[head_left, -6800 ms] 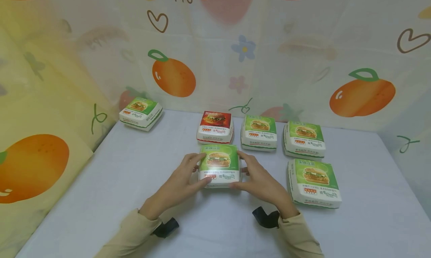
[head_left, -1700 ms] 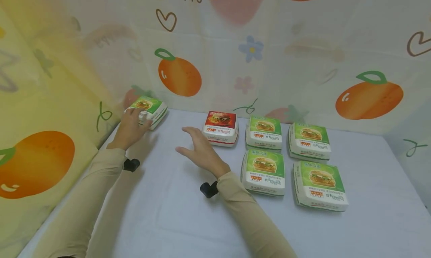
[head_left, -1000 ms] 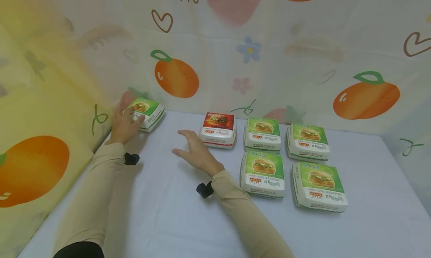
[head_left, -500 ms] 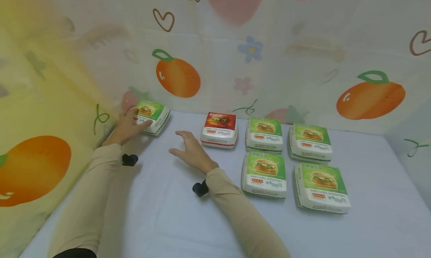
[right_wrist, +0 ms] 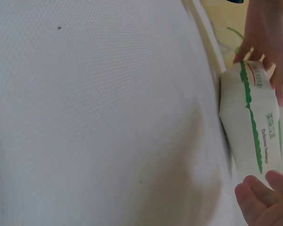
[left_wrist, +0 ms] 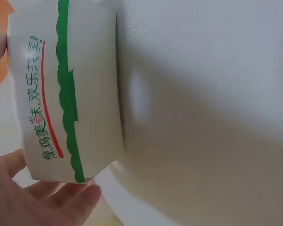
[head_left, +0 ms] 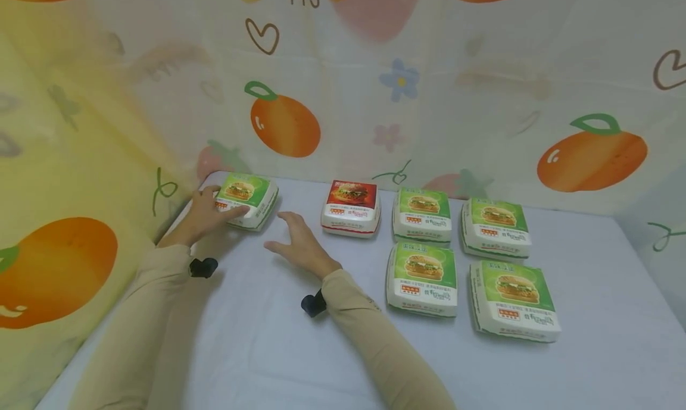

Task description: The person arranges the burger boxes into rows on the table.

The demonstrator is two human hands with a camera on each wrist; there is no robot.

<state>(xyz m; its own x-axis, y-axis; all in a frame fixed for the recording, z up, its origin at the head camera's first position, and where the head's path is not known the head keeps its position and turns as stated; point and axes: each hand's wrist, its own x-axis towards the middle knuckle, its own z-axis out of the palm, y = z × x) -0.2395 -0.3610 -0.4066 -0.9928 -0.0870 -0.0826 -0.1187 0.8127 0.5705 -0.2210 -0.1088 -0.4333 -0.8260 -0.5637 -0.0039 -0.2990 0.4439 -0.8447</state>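
Observation:
At the far left of the head view, my left hand point(head_left: 199, 218) grips a green-and-white burger box point(head_left: 244, 190). Its thumb lies across the front edge and its fingers are at the box's left side. The left wrist view shows the white side of this burger box point(left_wrist: 92, 84) with a scalloped green stripe, fingertips at its lower corner. My right hand point(head_left: 303, 244) hovers to the right of that box, thumb and fingers spread, holding nothing. In the right wrist view, fingers point(right_wrist: 254, 197) of the right hand appear near the box's end.
A red-topped burger box point(head_left: 351, 209) stands at the back middle. Right of it are two green boxes, one point(head_left: 421, 215) and another point(head_left: 495, 228). In front of these lie two more, one point(head_left: 421, 279) and one point(head_left: 514, 301). A patterned curtain point(head_left: 343, 100) borders the white table point(head_left: 278, 350).
The box both hands held earlier now lies in the front row at right. The left hand has since gripped the far-left box and shifted it right and forward; the right hand drifted slightly left.

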